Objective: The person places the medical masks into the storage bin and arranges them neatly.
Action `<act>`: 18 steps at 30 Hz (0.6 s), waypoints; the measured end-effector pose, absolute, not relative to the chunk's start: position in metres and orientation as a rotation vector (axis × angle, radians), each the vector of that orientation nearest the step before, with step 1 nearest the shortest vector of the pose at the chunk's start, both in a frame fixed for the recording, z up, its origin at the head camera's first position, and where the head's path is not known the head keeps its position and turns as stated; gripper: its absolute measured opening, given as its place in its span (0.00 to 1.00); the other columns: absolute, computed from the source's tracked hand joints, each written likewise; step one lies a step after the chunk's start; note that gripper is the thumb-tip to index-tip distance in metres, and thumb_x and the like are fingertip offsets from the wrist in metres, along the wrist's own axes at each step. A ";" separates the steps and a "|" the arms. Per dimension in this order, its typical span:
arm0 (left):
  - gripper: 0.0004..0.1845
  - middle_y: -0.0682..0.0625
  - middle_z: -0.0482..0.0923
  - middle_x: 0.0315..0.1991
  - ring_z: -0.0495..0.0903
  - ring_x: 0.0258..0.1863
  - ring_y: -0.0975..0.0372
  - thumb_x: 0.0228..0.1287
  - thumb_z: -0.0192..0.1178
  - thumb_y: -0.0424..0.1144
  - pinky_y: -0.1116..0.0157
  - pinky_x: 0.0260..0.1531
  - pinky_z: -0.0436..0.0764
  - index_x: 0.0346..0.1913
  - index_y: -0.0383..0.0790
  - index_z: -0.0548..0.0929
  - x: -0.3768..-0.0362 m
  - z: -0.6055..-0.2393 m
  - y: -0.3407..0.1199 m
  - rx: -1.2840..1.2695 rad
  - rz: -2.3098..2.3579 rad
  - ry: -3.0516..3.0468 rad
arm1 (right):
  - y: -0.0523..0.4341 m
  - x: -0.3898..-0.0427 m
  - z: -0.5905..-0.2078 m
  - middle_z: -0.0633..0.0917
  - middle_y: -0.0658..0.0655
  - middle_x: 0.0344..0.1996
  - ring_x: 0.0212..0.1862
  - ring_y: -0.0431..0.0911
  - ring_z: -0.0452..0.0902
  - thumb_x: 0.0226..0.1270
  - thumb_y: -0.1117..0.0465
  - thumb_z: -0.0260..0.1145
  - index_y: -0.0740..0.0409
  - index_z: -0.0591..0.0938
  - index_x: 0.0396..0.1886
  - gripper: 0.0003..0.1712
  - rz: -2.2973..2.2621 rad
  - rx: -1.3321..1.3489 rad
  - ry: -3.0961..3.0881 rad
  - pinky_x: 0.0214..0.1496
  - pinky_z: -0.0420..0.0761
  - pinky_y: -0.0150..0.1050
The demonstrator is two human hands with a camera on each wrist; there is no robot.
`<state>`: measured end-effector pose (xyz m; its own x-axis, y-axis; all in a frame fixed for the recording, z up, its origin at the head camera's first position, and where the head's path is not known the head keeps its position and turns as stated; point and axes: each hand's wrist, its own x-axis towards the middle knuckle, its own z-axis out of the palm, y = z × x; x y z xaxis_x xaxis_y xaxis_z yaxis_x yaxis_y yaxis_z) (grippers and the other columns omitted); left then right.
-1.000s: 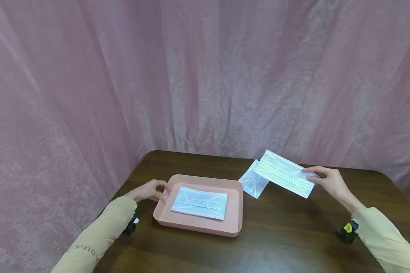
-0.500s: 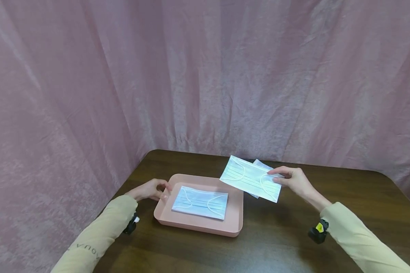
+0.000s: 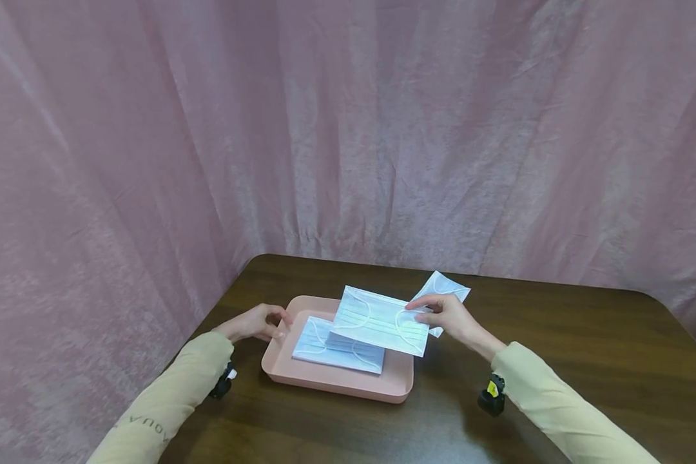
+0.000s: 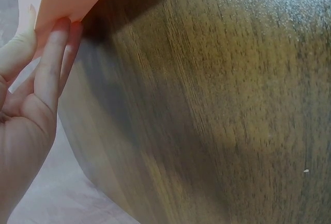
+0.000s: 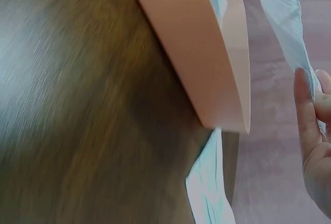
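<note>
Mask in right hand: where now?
Head view: the mask is just right of centre, pinched by the right hand, partly above the right side of the pink tray.

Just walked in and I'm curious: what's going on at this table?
A person is handling face masks. The right hand pinches one pale blue mask by its end, holding it in the air, partly over a pink tray. The left hand holds the tray's left edge. Inside the tray lies at least one mask, and at least one more lies on the wooden table, partly hidden behind the right hand.
</note>
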<state>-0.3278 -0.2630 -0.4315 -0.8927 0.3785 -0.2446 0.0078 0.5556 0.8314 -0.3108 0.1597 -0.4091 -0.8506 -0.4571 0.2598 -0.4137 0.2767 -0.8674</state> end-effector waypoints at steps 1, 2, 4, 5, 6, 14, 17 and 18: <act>0.15 0.41 0.69 0.43 0.75 0.33 0.56 0.52 0.62 0.24 0.58 0.36 0.77 0.45 0.28 0.75 -0.328 -0.432 -0.263 0.312 1.284 2.392 | 0.155 -0.311 -0.410 0.80 0.61 0.41 0.29 0.46 0.71 0.56 0.72 0.64 0.66 0.82 0.42 0.13 -1.673 -0.869 2.465 0.28 0.76 0.40; 0.15 0.41 0.69 0.43 0.75 0.33 0.56 0.52 0.62 0.24 0.58 0.36 0.77 0.45 0.28 0.75 -0.328 -0.432 -0.264 0.311 1.288 2.391 | 0.151 -0.312 -0.411 0.80 0.60 0.41 0.30 0.46 0.70 0.55 0.72 0.64 0.65 0.82 0.42 0.12 -1.689 -0.885 2.445 0.28 0.75 0.38; 0.16 0.41 0.69 0.42 0.75 0.33 0.56 0.52 0.62 0.24 0.58 0.35 0.77 0.45 0.28 0.75 -0.328 -0.432 -0.264 0.311 1.296 2.387 | 0.143 -0.313 -0.415 0.81 0.58 0.40 0.32 0.45 0.72 0.55 0.72 0.64 0.63 0.83 0.41 0.12 -1.709 -0.953 2.418 0.29 0.75 0.36; 0.16 0.41 0.69 0.42 0.75 0.33 0.56 0.52 0.62 0.23 0.58 0.35 0.77 0.45 0.28 0.75 -0.328 -0.432 -0.265 0.312 1.300 2.385 | 0.139 -0.314 -0.416 0.81 0.57 0.40 0.33 0.44 0.72 0.55 0.72 0.65 0.62 0.83 0.41 0.12 -1.717 -0.971 2.405 0.30 0.74 0.35; 0.16 0.41 0.69 0.42 0.75 0.33 0.56 0.52 0.62 0.24 0.58 0.35 0.77 0.45 0.28 0.75 -0.328 -0.433 -0.265 0.321 1.298 2.386 | 0.134 -0.314 -0.418 0.81 0.57 0.40 0.35 0.43 0.73 0.55 0.72 0.65 0.62 0.83 0.40 0.12 -1.723 -0.986 2.394 0.30 0.74 0.35; 0.16 0.43 0.71 0.39 0.74 0.33 0.55 0.51 0.64 0.26 0.58 0.35 0.78 0.44 0.29 0.76 -0.329 -0.433 -0.269 0.323 1.299 2.388 | 0.104 -0.316 -0.425 0.79 0.63 0.45 0.38 0.49 0.76 0.55 0.75 0.63 0.67 0.82 0.41 0.13 -1.747 -0.808 2.316 0.31 0.79 0.43; 0.16 0.42 0.71 0.39 0.75 0.33 0.55 0.51 0.63 0.25 0.57 0.35 0.78 0.45 0.28 0.76 -0.329 -0.434 -0.269 0.343 1.314 2.378 | 0.097 -0.317 -0.429 0.79 0.61 0.45 0.42 0.50 0.74 0.55 0.74 0.64 0.65 0.82 0.41 0.13 -1.739 -0.768 2.320 0.35 0.78 0.41; 0.16 0.42 0.71 0.39 0.75 0.33 0.55 0.52 0.63 0.25 0.57 0.34 0.78 0.45 0.28 0.75 -0.329 -0.435 -0.269 0.348 1.319 2.374 | 0.096 -0.318 -0.430 0.79 0.60 0.45 0.43 0.50 0.73 0.55 0.74 0.64 0.65 0.83 0.41 0.13 -1.732 -0.764 2.324 0.37 0.78 0.41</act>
